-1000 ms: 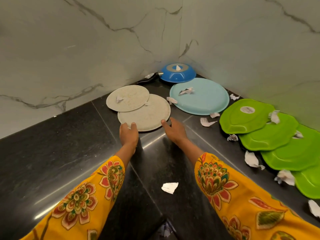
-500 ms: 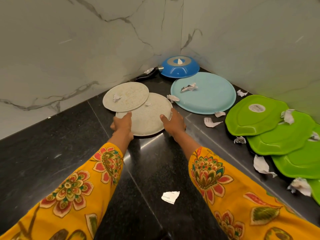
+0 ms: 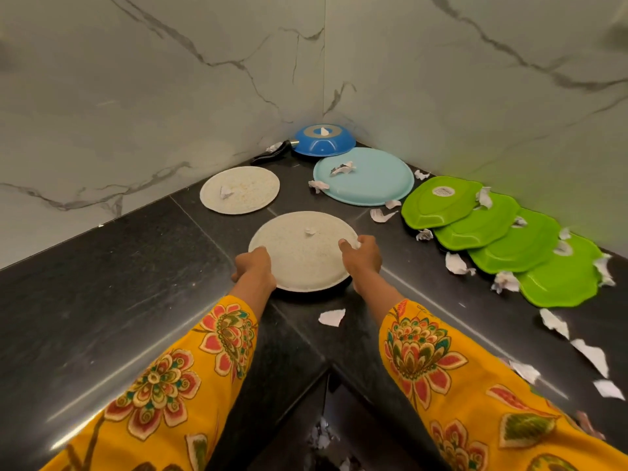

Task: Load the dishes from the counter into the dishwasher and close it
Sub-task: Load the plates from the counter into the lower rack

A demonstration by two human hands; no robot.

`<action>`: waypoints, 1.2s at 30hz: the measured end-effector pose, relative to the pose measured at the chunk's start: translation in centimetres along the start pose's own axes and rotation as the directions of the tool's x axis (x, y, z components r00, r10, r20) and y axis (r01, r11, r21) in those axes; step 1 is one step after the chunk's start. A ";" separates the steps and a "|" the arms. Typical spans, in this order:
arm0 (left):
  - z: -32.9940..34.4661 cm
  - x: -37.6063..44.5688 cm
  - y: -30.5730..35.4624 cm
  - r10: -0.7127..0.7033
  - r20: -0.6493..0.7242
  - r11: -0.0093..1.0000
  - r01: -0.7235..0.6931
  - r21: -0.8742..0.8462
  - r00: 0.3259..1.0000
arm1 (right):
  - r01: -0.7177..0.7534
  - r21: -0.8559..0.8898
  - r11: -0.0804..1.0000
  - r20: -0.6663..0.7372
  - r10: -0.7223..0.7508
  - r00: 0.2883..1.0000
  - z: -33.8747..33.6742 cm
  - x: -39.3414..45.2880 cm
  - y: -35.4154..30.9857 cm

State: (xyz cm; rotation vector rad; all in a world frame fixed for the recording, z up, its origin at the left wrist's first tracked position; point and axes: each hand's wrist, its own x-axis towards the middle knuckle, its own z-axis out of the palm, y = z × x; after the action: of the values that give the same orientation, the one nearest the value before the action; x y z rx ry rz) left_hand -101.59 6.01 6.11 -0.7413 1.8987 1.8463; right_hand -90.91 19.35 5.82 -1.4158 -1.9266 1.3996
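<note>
A speckled beige plate [image 3: 302,249] lies upside down, raised a little off the black counter [image 3: 119,283]. My left hand [image 3: 253,266] grips its left rim and my right hand [image 3: 362,254] grips its right rim. A second beige plate [image 3: 239,189] rests flat behind it, apart from the first. Further back sit a light blue plate [image 3: 368,176] and an overturned blue pan [image 3: 323,139] with a black handle in the corner. Several green plates [image 3: 482,226] overlap in a row along the right wall. No dishwasher is in view.
Marble walls meet in the corner behind the dishes. Torn white paper scraps [image 3: 332,317] lie scattered over the counter and on the plates, thickest at the right. The counter's inner corner edge [image 3: 328,368] is just below my forearms.
Both hands took hold of the nearer beige plate and pulled it toward me, out from under the other beige plate. The two plates are now apart.
</note>
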 end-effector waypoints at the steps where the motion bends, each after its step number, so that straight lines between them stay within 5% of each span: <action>1: -0.5 -0.6 -0.6 0.005 0.012 1.000 -0.005 0.004 1.000 | -0.007 -0.002 1.000 -0.027 0.007 1.000 -0.7 -1.0 0.5; 15: -8.3 -14.4 -7.5 0.018 0.284 1.000 -0.024 0.020 0.959 | -0.061 0.181 0.982 -0.406 0.131 0.904 -11.8 -16.7 7.6; 25: -10.2 -25.4 -14.1 -0.034 0.567 0.981 -0.081 0.176 0.823 | -0.089 0.281 0.955 -0.607 0.249 0.755 -22.0 -27.7 14.5; 29: -10.5 -29.6 -17.5 -0.088 0.602 0.994 0.034 0.100 0.793 | -0.080 0.374 0.924 -0.657 0.324 0.681 -25.4 -31.6 17.3; 36: -10.6 -35.2 -24.2 -0.118 0.694 0.989 0.019 0.149 0.710 | -0.048 0.454 0.890 -0.705 0.392 0.592 -31.1 -37.5 22.6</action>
State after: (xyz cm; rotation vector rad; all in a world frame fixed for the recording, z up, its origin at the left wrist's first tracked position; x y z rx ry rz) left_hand -58.17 -0.78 9.16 -0.0164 1.4261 1.6020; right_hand -40.19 2.10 9.19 -1.7029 -0.8554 0.9035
